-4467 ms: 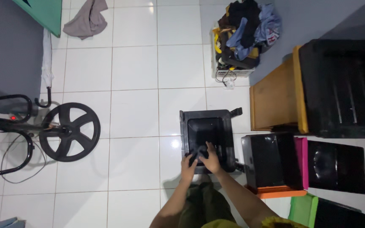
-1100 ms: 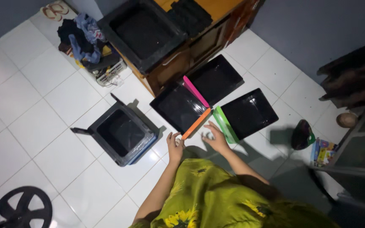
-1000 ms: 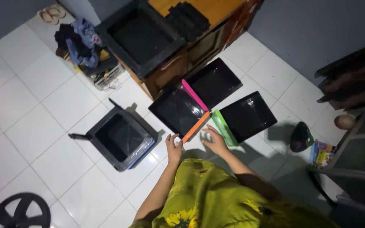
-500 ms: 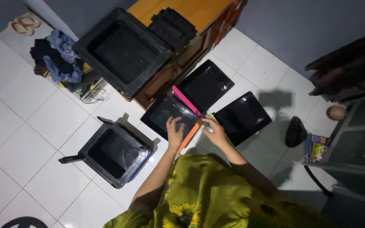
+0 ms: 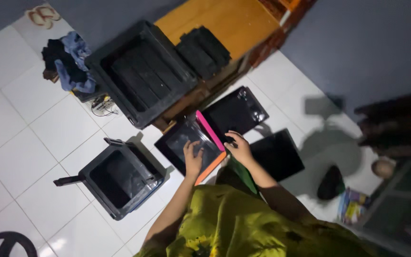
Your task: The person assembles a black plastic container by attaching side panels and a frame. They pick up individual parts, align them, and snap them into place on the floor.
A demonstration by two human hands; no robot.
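Below, left hand (image 5: pixel 193 158) flat with open grip on orange-edged black tray (image 5: pixel 181 143), right hand (image 5: pixel 238 147) open-fingered touching pink-edged black tray (image 5: pixel 234 112), white tiled floor (image 5: pixel 20 133)

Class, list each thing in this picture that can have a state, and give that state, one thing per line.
Black drawer with orange front: on the floor, open side up, looks empty.
Left hand: flat inside that drawer.
Right hand: at the drawer's corner, fingers bent.
Black drawer with pink front: on the floor, looks empty.
Black square frame: on the tiles, hollow, untouched.
Pile of clothes: heaped, unfolded.
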